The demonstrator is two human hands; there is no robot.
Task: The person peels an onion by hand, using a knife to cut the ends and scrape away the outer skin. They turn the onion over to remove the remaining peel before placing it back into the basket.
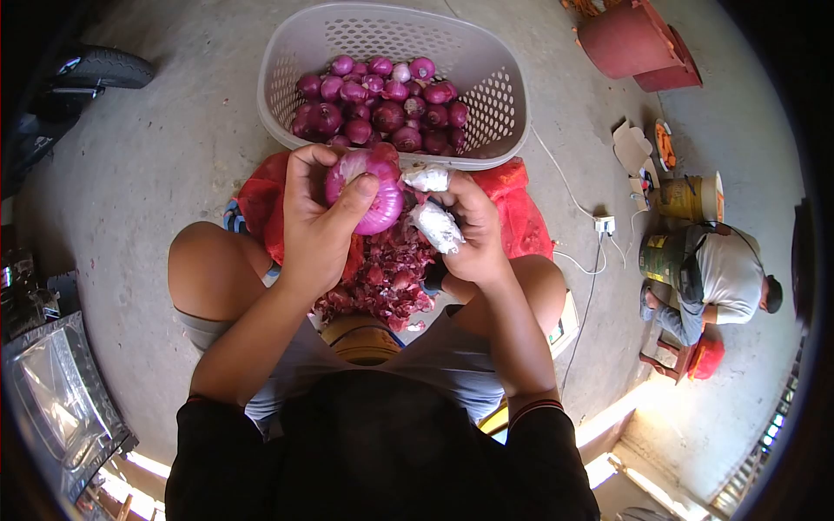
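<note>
A large red onion (375, 201) is gripped in my left hand (320, 221), the thumb across its face. Beside it on the right is my right hand (473, 230), with white wrapping (437, 227) on its thumb and a finger. Those wrapped digits are bent toward the onion; whether anything small is between them is hidden. Below both hands lies a heap of red onion skins (387, 278) between my knees. Just beyond my hands, a grey perforated basket (393, 160) holds several red onions (388, 116).
Red mesh sacking (519, 217) lies on both sides of the skins. A power strip (605, 224) with cables is on the floor at right. Farther right, a person (728, 276) sits bent over near buckets (691, 198). A tyre (109, 67) stands at the upper left.
</note>
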